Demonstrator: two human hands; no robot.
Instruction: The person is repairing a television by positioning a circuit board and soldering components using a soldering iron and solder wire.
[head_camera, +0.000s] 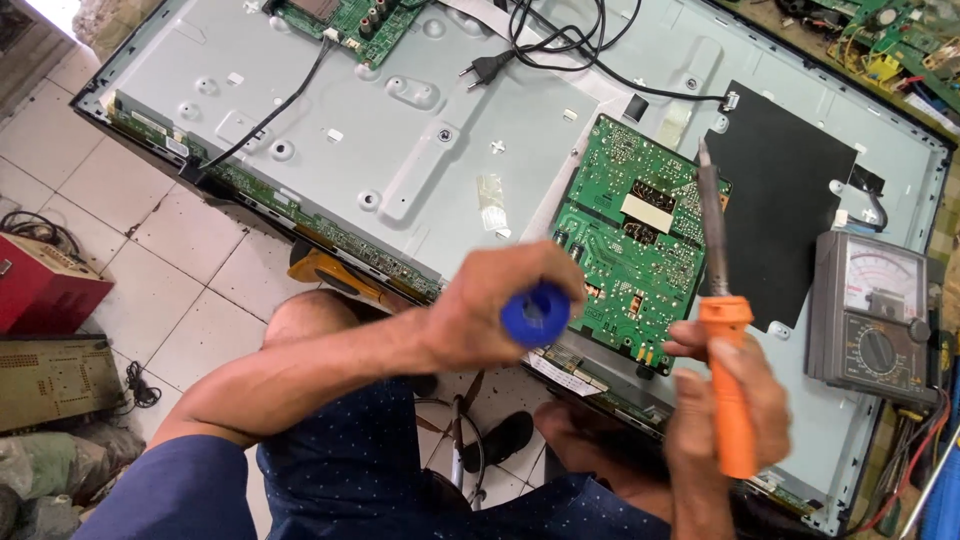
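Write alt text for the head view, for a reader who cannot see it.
A person's right hand holds an orange-handled soldering iron upright, and the left hand grips a round blue object, over a green circuit board on an opened flat-screen panel's grey metal back. A grey analogue multimeter lies to the right.

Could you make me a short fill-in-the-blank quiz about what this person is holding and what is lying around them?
1. The right hand holds a soldering iron with a handle coloured ____.
2. The left hand grips a small round object coloured ____.
3. The circuit board under the iron's tip is coloured ____.
4. Right of the black sheet lies a grey analog ____ with a dial.

Missing words: orange; blue; green; multimeter
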